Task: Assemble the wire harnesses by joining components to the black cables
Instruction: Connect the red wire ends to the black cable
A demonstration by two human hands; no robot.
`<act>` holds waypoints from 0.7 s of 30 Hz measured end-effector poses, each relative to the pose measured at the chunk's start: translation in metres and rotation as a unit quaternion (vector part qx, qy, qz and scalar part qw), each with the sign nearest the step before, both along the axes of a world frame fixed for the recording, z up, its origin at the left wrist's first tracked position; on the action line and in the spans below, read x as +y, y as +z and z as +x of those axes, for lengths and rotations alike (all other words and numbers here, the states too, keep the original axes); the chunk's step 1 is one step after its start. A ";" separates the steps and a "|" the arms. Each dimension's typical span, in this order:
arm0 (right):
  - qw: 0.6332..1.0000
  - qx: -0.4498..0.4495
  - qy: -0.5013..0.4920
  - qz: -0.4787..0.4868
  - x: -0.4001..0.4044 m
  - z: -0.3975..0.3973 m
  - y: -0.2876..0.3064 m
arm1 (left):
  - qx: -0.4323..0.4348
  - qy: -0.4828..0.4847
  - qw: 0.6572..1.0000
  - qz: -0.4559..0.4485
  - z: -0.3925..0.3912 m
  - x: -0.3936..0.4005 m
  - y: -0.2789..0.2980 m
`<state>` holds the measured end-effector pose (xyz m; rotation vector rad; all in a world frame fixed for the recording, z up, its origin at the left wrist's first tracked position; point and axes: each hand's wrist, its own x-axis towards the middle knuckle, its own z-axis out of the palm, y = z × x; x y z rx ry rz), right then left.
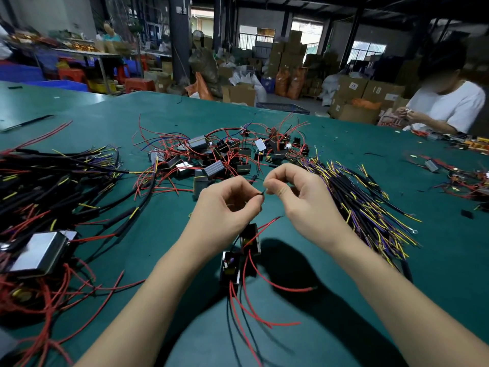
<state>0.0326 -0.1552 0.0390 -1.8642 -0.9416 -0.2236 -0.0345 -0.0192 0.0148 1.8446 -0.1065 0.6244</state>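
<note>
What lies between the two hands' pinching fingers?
In the head view, a short dark wire end bridges the gap between the left hand and right hand.

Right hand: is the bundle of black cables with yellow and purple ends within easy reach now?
Probably yes: the cable bundle lies just beside the right hand with nothing between, but its fingers first must release the wire end.

Place: factory workshop | Signs: green worktop [304, 133] held heaped wire harnesses [217, 157]; stacked cardboard boxes [288, 53] lined its far edge.
</note>
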 end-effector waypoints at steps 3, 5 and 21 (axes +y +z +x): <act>0.995 0.086 0.031 0.043 0.000 0.003 -0.002 | -0.011 0.023 1.000 -0.003 0.000 0.000 -0.003; 0.991 0.120 0.059 0.029 -0.002 0.006 -0.002 | -0.006 0.029 0.999 -0.013 0.000 -0.001 -0.004; 0.999 0.030 -0.022 0.040 0.010 -0.002 -0.008 | -0.013 0.075 0.984 0.159 -0.001 0.012 -0.001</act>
